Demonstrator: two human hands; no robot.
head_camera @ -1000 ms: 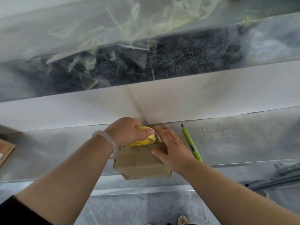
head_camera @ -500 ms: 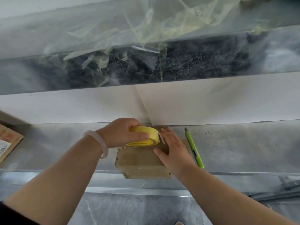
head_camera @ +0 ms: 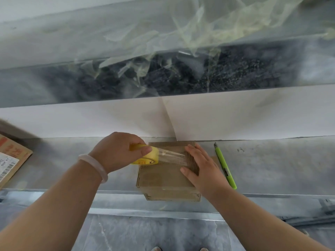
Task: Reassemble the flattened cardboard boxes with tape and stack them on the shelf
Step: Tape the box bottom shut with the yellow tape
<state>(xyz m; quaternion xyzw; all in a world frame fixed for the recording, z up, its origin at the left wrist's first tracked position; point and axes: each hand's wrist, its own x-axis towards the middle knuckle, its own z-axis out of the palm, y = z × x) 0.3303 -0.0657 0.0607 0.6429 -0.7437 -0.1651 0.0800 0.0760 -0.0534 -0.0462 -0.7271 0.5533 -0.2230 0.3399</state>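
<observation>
A small brown cardboard box (head_camera: 163, 180) sits on the grey shelf surface (head_camera: 272, 169), its near end hanging over the front edge. My left hand (head_camera: 117, 151) grips a yellow roll of clear tape (head_camera: 146, 155) at the box's far left corner. A strip of clear tape (head_camera: 171, 155) stretches from the roll to the right across the box top. My right hand (head_camera: 201, 165) lies flat on the box's right side, fingers straight, pressing on the tape's end.
A green utility knife (head_camera: 225, 167) lies on the shelf just right of the box. A flattened cardboard box with a label (head_camera: 10, 158) lies at the far left. White paper (head_camera: 235, 113) lines the back, with crumpled clear plastic (head_camera: 199, 33) above it.
My left hand has pulled the roll leftward off the box top, drawing out a strip of clear tape. My right hand stays pressed on the box.
</observation>
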